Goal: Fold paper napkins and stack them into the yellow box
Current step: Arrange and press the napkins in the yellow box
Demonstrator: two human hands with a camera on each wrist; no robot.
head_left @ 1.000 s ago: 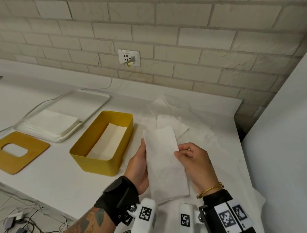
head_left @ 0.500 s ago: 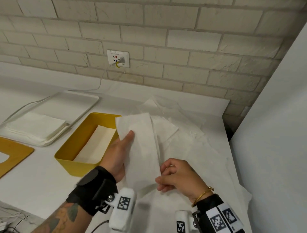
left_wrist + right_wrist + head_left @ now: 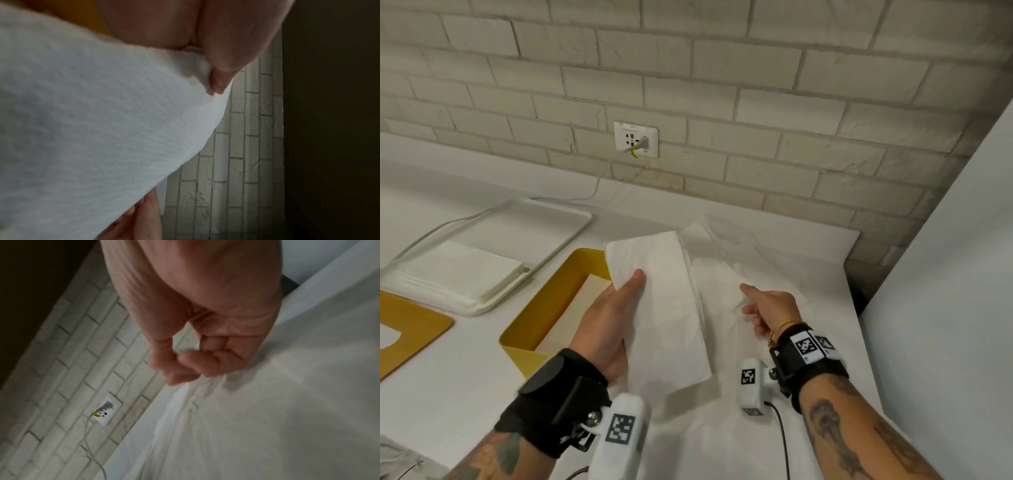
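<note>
My left hand [image 3: 625, 294] holds a long folded white napkin [image 3: 667, 308], thumb on top and fingers hidden beneath. The napkin's far end hangs over the right rim of the yellow box [image 3: 534, 308], which has a pale folded napkin [image 3: 580, 308] lying inside. In the left wrist view the folded napkin [image 3: 92, 129] fills the picture, with the thumb [image 3: 220, 73] pressed on it. My right hand [image 3: 751, 303] is to the right, down on the rumpled loose napkins [image 3: 722, 281]. In the right wrist view thumb and forefinger [image 3: 180, 374] meet at a loose napkin [image 3: 267, 418], and wrinkles run out from them.
A white tray [image 3: 544, 219] at the back left carries a stack of flat napkins [image 3: 458, 270]. The yellow lid [image 3: 410, 329] with its cut-out lies at the far left. A brick wall with a socket [image 3: 635, 138] stands behind, and a white panel [image 3: 945, 274] is close on the right.
My right hand let go of the folded napkin's near end and moved right onto the loose napkins. My left hand carried the folded napkin left, over the box's rim.
</note>
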